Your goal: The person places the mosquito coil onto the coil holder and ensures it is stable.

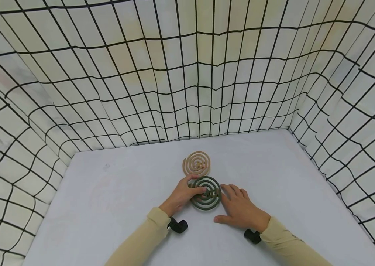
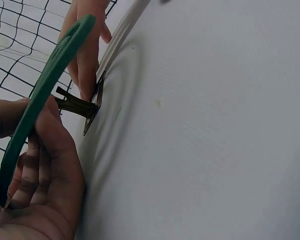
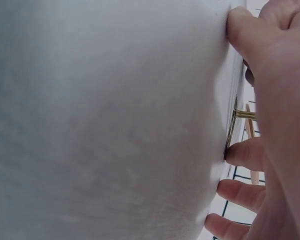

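My left hand (image 1: 181, 194) holds a green mosquito coil (image 2: 28, 120), its thumb reaching toward the coil's middle. In the left wrist view the coil is tilted and raised off the white table. Beneath it stands a small metal coil stand (image 2: 79, 105), a thin flat base with an upright prong. My right hand (image 1: 243, 211) rests on the table right of the coil, fingers spread. One of its fingertips touches the stand's base (image 3: 230, 135) in the right wrist view. A tan mosquito coil (image 1: 199, 165) sits just behind the green one.
The white table (image 1: 107, 207) extends to both sides of the hands. Black netting (image 1: 161, 88) in front of pale walls encloses it at the back and sides. A black wrist camera (image 1: 178, 225) sits at the left wrist, another (image 1: 252, 236) at the right.
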Available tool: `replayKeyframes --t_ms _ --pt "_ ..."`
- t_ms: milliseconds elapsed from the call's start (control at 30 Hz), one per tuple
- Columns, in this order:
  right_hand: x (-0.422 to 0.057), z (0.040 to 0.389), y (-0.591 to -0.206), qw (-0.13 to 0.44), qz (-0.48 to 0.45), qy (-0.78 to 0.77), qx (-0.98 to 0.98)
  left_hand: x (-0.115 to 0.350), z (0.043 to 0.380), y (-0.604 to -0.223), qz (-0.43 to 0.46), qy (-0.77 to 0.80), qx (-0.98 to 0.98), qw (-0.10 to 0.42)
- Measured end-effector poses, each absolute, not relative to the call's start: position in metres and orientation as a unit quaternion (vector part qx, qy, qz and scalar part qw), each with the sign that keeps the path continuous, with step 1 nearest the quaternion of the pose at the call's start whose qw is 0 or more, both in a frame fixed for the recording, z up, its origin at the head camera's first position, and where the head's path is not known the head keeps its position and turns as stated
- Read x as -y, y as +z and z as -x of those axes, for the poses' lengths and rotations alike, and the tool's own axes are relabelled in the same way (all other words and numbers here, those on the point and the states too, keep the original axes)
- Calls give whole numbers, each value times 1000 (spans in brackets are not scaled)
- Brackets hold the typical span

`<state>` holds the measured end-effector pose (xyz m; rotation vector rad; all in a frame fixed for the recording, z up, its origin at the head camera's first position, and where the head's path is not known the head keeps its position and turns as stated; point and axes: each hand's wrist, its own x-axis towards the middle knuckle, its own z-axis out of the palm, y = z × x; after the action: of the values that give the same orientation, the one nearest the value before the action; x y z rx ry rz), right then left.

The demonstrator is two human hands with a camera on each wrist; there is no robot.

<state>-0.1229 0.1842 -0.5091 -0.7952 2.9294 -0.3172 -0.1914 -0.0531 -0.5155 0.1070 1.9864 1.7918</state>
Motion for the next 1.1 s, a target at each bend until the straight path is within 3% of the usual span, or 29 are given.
replayKeyframes --t_ms 1100 --pt "-185 124 -514 35 257 -110 -959 46 197 -518 -49 656 -712 246"
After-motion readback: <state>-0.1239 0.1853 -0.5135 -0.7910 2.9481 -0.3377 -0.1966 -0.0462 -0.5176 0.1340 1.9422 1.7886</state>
